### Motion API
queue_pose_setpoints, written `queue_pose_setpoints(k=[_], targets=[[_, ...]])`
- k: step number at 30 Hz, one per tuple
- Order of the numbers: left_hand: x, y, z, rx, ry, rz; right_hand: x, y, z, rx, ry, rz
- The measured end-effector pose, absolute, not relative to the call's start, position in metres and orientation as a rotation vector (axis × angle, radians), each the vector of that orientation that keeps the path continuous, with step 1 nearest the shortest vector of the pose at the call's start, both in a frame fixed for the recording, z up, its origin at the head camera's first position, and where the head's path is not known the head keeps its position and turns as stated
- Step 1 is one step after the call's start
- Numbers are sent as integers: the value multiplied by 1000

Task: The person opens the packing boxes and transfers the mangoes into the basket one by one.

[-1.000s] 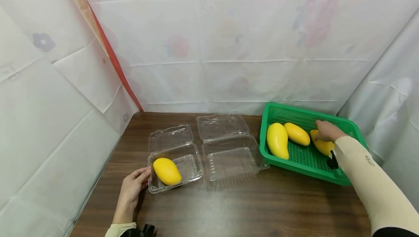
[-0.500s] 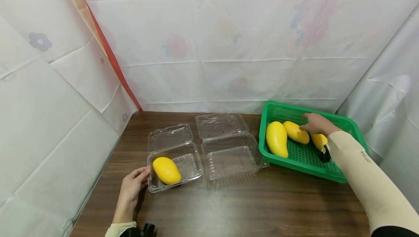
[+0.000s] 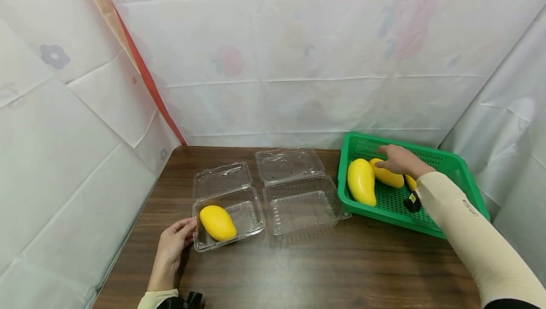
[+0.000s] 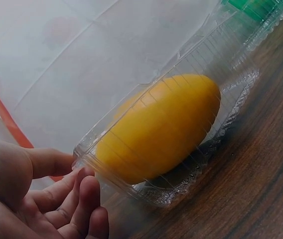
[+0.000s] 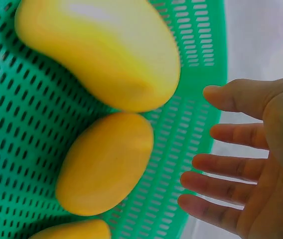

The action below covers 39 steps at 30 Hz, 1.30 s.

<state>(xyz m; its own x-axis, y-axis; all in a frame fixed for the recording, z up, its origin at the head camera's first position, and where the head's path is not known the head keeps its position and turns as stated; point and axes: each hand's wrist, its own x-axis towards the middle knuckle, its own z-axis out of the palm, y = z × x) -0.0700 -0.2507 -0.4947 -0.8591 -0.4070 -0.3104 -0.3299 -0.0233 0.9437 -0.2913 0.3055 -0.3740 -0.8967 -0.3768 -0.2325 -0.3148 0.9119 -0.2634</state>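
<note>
My left hand [image 3: 172, 245] pinches the left rim of a small clear plastic clamshell box [image 3: 249, 212], thumb against the fingers. A yellow mango [image 3: 218, 223] lies in that box; the left wrist view shows it through the clear side wall. My right hand [image 3: 403, 161] hovers over a green basket [image 3: 388, 219], fingers spread and holding nothing. Below it are a large mango [image 5: 111, 50], a smaller mango [image 5: 106, 164] and a third mango [image 5: 76, 231]. In the head view, my wrist and sleeve partly cover the third one.
A larger clear clamshell box [image 3: 298, 209] with its lid folded back stands between the small box and the basket. The small box's lid [image 3: 222, 179] also lies back. A white patterned sheet [image 3: 273, 62] hangs behind the brown wooden table [image 3: 298, 276].
My right hand has moved left within the basket, from the right-hand mango to above the middle one. My left hand stays at the small box.
</note>
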Motion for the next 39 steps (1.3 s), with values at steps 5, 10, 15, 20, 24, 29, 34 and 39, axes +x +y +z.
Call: queue_pose_setpoints(k=[5,10,15,20,24,29,34,39], targets=[[-71,-251,-495,817,-2144,-2039,-290,294,-369,-575,2825,-339],[-72,-250,-494,809,-2152,-2025,-287,284,-364,-605,2847,-339],[-71,-250,-493,813,-2155,-2026,-282,274,-361,-611,2860,-344],[-70,-250,-493,817,-2167,-2019,-276,261,-358,-632,2872,-358],[-70,-249,-493,820,-2172,-2002,-275,254,-356,-661,2876,-369],[-70,-248,-492,817,-2181,-1986,-277,243,-355,-679,2880,-374],[-71,-248,-493,816,-2164,-2000,-276,233,-354,-693,2877,-383],[-70,-248,-494,821,-2152,-2007,-272,223,-351,-712,2880,-427]])
